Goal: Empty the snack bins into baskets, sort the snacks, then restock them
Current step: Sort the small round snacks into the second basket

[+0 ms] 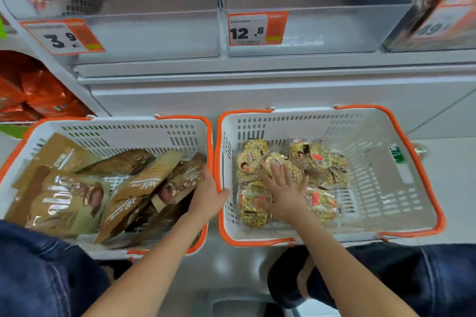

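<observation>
Head view, bins: two clear bins (pixel 296 31) on the far shelf look emptied; their price tags (pixel 257 28) read 3.9 and 12.8.
Head view, left basket (pixel 113 131): it holds brown snack pouches (pixel 144 183), piled loosely and leaning on each other.
Head view, right basket (pixel 373 152): it holds round yellow snack packs (pixel 316 159), gathered in its left half; the right half is bare.
Left hand (pixel 207 194): it is at the right edge of the left basket, with the fingers down among the pouches. Whether it holds a pouch I cannot tell, because the fingers are hidden.
Right hand (pixel 284 194): the fingers are spread and straight, lying flat on the yellow packs and holding nothing.
Packs and grip: the yellow packs are directly under the right palm and also beyond the fingertips. The nearest pouches touch the left hand.
Risk, mixing: the two baskets stand side by side and touch, so I think a pouch lifted carelessly can fall into the wrong basket.
Risk, slipping: the shiny packs may slide under a flat palm and scatter.
Risk, wrong bin: the tags differ, so restocking into the wrong bin is possible.
</observation>
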`<state>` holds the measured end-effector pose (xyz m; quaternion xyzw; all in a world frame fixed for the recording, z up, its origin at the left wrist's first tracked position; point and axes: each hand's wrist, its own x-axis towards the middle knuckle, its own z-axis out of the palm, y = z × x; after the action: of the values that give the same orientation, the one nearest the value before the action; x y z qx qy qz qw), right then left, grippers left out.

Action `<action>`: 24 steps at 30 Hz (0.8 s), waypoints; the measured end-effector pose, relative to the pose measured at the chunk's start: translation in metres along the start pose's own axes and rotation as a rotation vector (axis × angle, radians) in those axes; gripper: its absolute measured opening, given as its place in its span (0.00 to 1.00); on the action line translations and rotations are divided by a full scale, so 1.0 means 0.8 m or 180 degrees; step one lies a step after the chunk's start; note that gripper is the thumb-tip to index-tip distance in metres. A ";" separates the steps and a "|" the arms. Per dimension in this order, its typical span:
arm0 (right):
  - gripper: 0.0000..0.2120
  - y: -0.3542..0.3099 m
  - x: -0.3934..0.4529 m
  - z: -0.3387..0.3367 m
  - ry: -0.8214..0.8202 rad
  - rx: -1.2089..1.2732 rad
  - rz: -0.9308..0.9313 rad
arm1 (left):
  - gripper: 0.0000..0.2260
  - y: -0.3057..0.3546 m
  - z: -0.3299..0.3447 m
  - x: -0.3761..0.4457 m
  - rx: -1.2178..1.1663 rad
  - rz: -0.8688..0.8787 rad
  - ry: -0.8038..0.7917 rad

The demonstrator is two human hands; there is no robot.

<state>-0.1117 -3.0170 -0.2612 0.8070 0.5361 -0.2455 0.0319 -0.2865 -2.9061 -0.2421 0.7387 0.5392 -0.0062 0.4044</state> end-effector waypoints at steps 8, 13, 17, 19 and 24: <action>0.41 0.048 0.005 0.028 -0.0167 -0.0257 0.0318 | 0.37 0.016 0.009 0.011 -0.0131 0.0009 -0.0155; 0.38 0.058 0.009 0.025 -0.0110 -0.0284 0.0429 | 0.36 0.026 0.016 0.012 -0.0264 0.0055 -0.0185; 0.37 0.066 0.009 0.015 -0.0274 -0.0265 0.0559 | 0.37 0.038 0.027 0.011 -0.0284 0.0067 -0.0276; 0.38 0.066 0.011 0.004 -0.0354 -0.0318 0.0625 | 0.37 0.046 0.032 0.010 -0.0308 0.0048 -0.0303; 0.35 0.050 0.017 -0.014 -0.0336 -0.0405 0.0490 | 0.37 0.056 0.033 0.008 -0.0368 -0.0008 -0.0382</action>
<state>-0.0682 -3.0188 -0.2654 0.8281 0.4846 -0.2500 0.1300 -0.2369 -2.9205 -0.2364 0.7118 0.5143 -0.0199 0.4780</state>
